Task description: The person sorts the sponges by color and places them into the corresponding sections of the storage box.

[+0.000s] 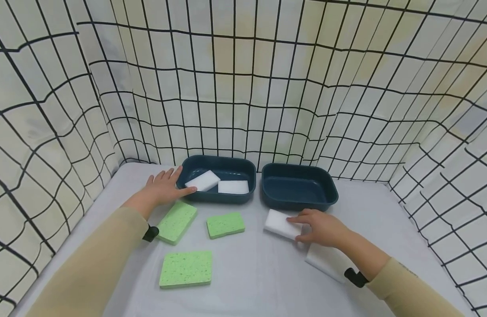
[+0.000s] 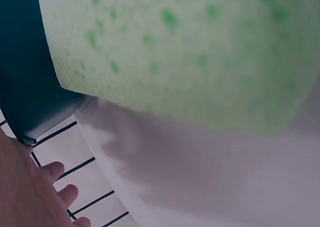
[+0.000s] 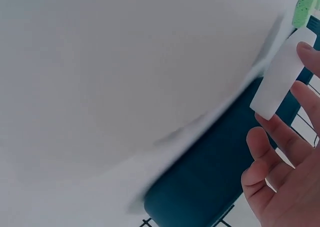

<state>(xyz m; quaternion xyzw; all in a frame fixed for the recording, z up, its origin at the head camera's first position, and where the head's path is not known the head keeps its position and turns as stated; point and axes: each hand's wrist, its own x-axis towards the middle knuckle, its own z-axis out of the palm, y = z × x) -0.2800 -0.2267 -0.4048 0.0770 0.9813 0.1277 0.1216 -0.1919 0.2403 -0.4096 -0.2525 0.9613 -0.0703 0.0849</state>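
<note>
My left hand lies with spread fingers at the left end of the left dark blue bin, thumb over its front rim. In that bin are two white sponges. Below this hand a speckled green sponge lies on the table; it fills much of the left wrist view. My right hand pinches another white sponge between thumb and fingers, just in front of the right dark blue bin. One more white sponge lies under the right wrist, partly hidden.
Two more green sponges, a smaller one and a larger one, lie at the middle and front left of the white table. Black wire grid encloses the back and both sides, close behind the bins.
</note>
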